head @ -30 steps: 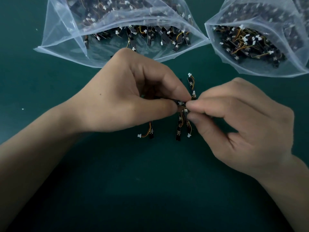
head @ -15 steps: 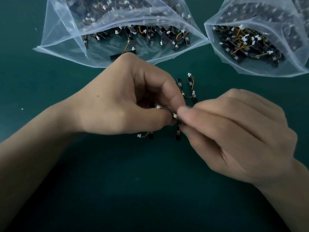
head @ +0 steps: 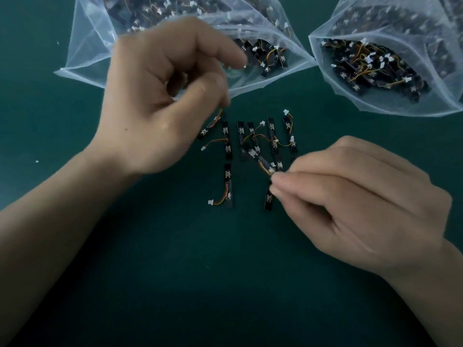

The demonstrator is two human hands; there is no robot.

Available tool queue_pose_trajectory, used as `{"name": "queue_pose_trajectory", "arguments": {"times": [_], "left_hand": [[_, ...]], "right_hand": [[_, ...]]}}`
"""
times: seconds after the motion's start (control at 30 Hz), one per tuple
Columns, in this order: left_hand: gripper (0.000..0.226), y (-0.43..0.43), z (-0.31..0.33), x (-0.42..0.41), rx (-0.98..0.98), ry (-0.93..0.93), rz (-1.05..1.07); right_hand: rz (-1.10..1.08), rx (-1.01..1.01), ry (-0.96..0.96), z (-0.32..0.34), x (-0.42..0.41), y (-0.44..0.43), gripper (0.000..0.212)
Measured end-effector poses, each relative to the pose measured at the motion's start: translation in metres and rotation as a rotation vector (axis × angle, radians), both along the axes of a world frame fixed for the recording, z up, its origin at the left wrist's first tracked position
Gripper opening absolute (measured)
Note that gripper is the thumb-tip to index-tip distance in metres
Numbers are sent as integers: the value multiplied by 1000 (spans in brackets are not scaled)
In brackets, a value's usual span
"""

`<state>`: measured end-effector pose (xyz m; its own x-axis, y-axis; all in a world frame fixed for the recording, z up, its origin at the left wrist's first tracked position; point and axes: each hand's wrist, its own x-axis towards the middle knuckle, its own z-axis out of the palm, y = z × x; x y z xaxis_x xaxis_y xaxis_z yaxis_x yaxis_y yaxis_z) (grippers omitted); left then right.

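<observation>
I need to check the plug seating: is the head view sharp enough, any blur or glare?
Head view: left hand is smeared, so its grip is unreadable; right hand and the strip it pinches are soft; loose strips on the mat are sharper; mild sheen on the left bag, no harsh glare.

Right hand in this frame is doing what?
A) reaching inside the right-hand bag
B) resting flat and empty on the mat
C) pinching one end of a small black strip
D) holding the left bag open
C: the right hand pinches one end of a black strip that slants across the loose strips on the green mat.
</observation>
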<state>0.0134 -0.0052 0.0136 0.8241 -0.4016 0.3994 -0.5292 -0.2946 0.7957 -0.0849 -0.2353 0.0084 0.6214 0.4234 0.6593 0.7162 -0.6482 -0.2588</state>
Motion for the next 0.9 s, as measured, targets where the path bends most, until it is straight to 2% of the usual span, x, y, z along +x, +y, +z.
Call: {"name": "queue_pose_trajectory", "arguments": {"times": [0.07,0.13,0.43,0.6,0.9], "left_hand": [[24,2,-4,1,13,-53,120],[23,2,-8,1,29,-60,157],[26,-1,-8,-2,67,-66,138],[26,-1,-8,-2,76,-75,128],[25,-2,-9,-2,85,-71,128]], "right_hand": [[-16,-62,17,-4,0,0,14],[-7,-113,30,-7,0,4,15],[32,-226,70,-12,-2,9,22],[16,-148,171,-6,1,0,23],[48,-316,205,-9,1,2,20]]}}
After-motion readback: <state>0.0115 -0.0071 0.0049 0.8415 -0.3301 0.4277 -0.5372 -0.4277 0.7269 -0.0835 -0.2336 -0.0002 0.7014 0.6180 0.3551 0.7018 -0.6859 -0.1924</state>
